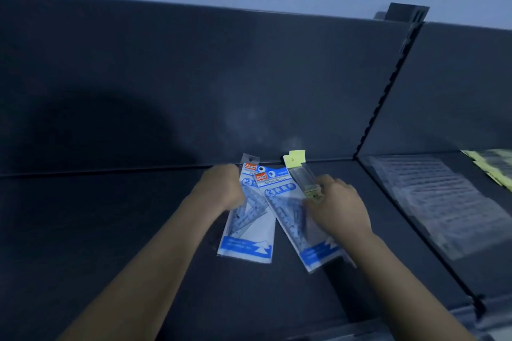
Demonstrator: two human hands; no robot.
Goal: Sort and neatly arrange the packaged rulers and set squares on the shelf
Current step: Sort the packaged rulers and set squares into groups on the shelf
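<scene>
The dark metal shelf [110, 230] stretches wide to the left. Two blue-and-white set-square packets lie side by side, their tops at the back edge. The left packet [249, 241] is gripped by the left hand [221, 188], and the right packet [279, 196] overlaps it. The right hand [338, 207] curls round a clear ruler packet with a yellow header [300, 169], near the divider.

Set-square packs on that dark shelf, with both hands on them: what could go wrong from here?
1. The right set-square pack lies tilted and overlaps the left set-square pack, which the left hand grips; pulling one could drag the other askew.
2. The ruler pack, held by the right hand, rests slanted on the right one; its slick sleeve might slip and end up mixed among the set squares.
</scene>
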